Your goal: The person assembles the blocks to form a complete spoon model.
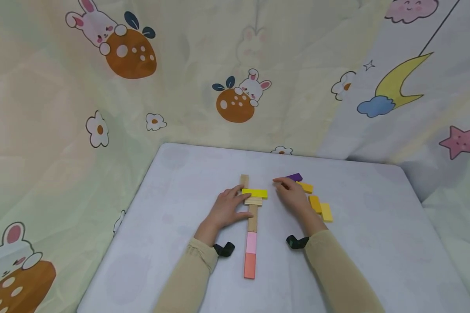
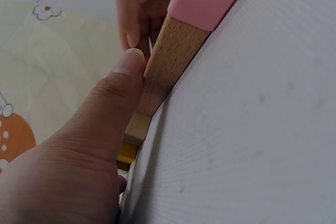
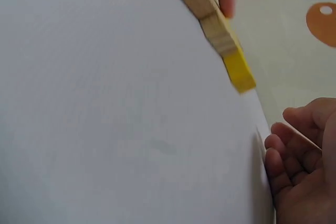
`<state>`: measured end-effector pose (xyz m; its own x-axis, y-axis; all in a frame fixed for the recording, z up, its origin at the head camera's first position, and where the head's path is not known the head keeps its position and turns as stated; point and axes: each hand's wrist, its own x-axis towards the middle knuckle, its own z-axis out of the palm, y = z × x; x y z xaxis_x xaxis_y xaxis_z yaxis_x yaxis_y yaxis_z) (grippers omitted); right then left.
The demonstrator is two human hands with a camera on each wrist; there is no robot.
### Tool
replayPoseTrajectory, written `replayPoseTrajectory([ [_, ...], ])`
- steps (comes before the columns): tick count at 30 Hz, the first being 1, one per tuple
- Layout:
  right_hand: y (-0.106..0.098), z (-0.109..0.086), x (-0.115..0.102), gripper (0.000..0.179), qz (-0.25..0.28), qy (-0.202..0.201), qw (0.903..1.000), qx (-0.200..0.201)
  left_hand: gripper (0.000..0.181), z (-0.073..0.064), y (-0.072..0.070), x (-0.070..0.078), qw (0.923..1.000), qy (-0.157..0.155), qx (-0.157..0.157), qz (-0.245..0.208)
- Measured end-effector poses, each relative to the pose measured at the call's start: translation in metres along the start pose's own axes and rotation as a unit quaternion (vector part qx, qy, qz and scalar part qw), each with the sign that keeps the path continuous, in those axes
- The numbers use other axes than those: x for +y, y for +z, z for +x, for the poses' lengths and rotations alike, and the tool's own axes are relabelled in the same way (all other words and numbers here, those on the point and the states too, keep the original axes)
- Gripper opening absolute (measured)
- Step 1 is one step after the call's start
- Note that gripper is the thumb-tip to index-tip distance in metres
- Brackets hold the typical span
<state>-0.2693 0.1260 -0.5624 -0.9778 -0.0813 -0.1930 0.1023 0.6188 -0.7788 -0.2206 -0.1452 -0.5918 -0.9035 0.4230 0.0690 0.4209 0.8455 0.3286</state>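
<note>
A row of wooden blocks runs up the table: a coral block (image 1: 249, 265), a pink block (image 1: 251, 242) and a plain wood block (image 1: 252, 219). Above them, plain wood (image 1: 254, 201) and a bright yellow block (image 1: 259, 194) lie crosswise. Another plain block (image 1: 244, 180) lies at the far end. My left hand (image 1: 228, 208) rests at the row's left side, fingers extended onto the yellow block, thumb (image 2: 100, 108) beside the plain wood. Right of the row is my right hand (image 1: 293, 198), its fingers loosely bent with nothing visible in them (image 3: 302, 166).
Beyond and right of my right hand lie a purple block (image 1: 295, 177), an orange block (image 1: 305, 187), another orange block (image 1: 315, 204) and a yellow-orange block (image 1: 327, 212). The white table (image 1: 172, 182) ends at a patterned cloth backdrop (image 1: 188, 87).
</note>
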Motion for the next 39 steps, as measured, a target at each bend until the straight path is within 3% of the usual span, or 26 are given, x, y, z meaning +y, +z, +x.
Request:
replayPoseTrajectory([
  [8,-0.021,-0.007,0.027,0.028,0.032,-0.006,0.9975,0.063,0.081,0.001,0.000,0.001,0.9999,-0.007,-0.008,0.000],
  [12,-0.026,-0.008,0.033,0.026,0.043,-0.032,0.9936,0.099,0.081,0.001,0.000,0.001,0.9999,-0.008,-0.008,-0.002],
  [18,-0.031,-0.007,0.037,0.033,0.010,-0.025,0.9899,0.139,0.080,0.001,0.000,0.001,0.9999,-0.008,-0.005,-0.005],
  [27,-0.033,0.006,0.027,0.069,-0.054,0.015,0.9936,0.098,0.080,-0.001,-0.004,0.003,1.0000,-0.004,0.002,-0.004],
  [39,-0.027,0.014,0.024,0.061,-0.108,-0.007,0.9924,0.057,0.081,-0.002,-0.004,0.002,1.0000,0.001,-0.005,-0.003],
])
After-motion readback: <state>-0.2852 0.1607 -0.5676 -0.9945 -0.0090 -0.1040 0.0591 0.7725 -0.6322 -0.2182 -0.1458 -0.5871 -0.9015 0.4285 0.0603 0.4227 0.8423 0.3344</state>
